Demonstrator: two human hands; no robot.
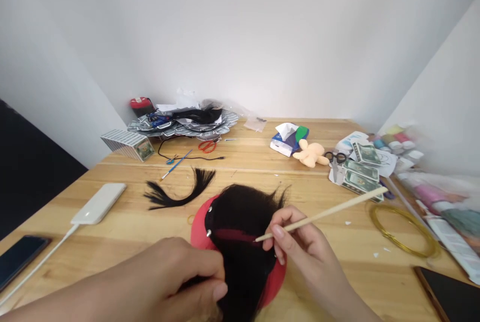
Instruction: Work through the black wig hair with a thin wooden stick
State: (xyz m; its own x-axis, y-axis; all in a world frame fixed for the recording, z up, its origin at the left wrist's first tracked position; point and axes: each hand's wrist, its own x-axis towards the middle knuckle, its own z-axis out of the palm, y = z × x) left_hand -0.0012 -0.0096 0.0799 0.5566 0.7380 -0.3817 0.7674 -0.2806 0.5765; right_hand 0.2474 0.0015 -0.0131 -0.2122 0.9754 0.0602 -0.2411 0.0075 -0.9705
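Note:
A red rounded form (200,222) lies before me, with a black hairpiece (243,207) fixed over it by silver pins. A bare reddish strip crosses the hair. My right hand (296,242) pinches a pale wooden-handled needle (330,210), its thin tip touching the right part of that strip. Beside the left edge of the hair, my left hand (187,272) is closed, thumb against curled forefinger; dark hair shows in its grip. A loose lock of black hair (183,194) curves on the wooden table behind the form.
At the left lie a white power bank (101,202) with a cable and a phone (22,259). Behind are a paintbrush (176,164), red scissors (207,146) and a cluttered pile (183,119). To the right are black scissors (335,159), a gold wire coil (403,244) and a dark tablet (450,289).

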